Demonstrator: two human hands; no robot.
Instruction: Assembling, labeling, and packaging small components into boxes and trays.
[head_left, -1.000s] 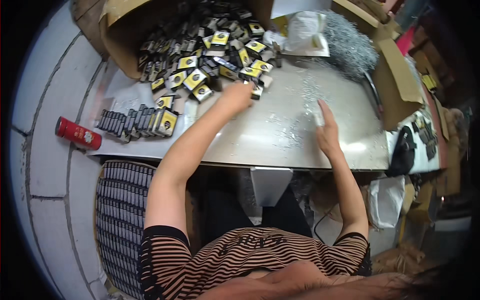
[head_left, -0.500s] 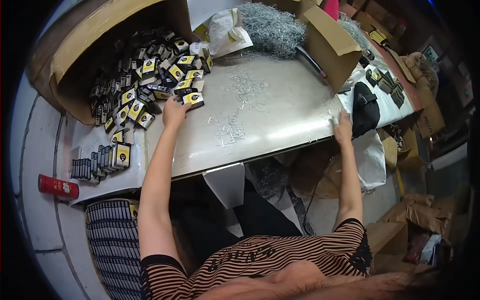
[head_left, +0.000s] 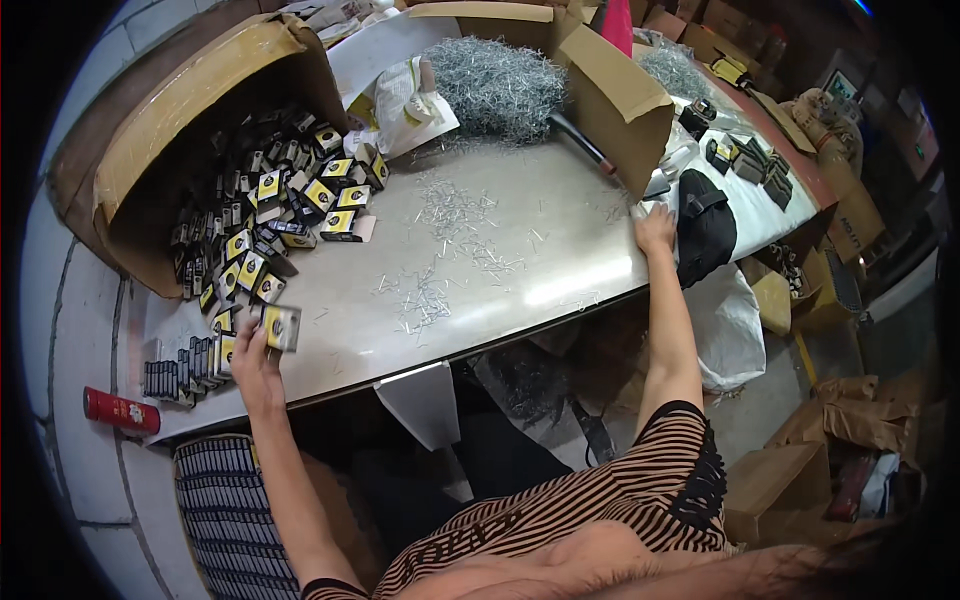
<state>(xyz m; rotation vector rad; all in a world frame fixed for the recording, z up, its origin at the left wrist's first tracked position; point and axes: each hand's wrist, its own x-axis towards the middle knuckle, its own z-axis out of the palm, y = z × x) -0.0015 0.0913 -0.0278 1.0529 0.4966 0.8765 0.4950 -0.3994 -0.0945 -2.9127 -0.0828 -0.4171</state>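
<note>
My left hand (head_left: 257, 372) is closed on a small yellow-and-black box (head_left: 281, 328), held over the table's left front edge. Just beside it stands a row of similar boxes (head_left: 180, 372), packed upright. Farther back, a loose heap of such boxes (head_left: 250, 225) spills from a large cardboard box lying on its side (head_left: 190, 90). On the right, my right hand (head_left: 656, 230) has its fingers curled down at the tabletop, next to a black pouch (head_left: 708, 225); what they hold, if anything, is hidden. Between my hands, small metal hooks (head_left: 425, 300) lie scattered on the metal tabletop (head_left: 540, 290).
A big tangled pile of metal hooks (head_left: 495, 90) rises at the back beside a cardboard flap (head_left: 620, 110). A dark rod-like tool (head_left: 582, 143) leans there. At the left are a red can (head_left: 121, 411) and a carton of packed boxes (head_left: 228, 515) below table height.
My left hand has carried a box from the heap toward me and left, to the upright row. The right hand has shifted slightly back on the table; the view has turned a little.
</note>
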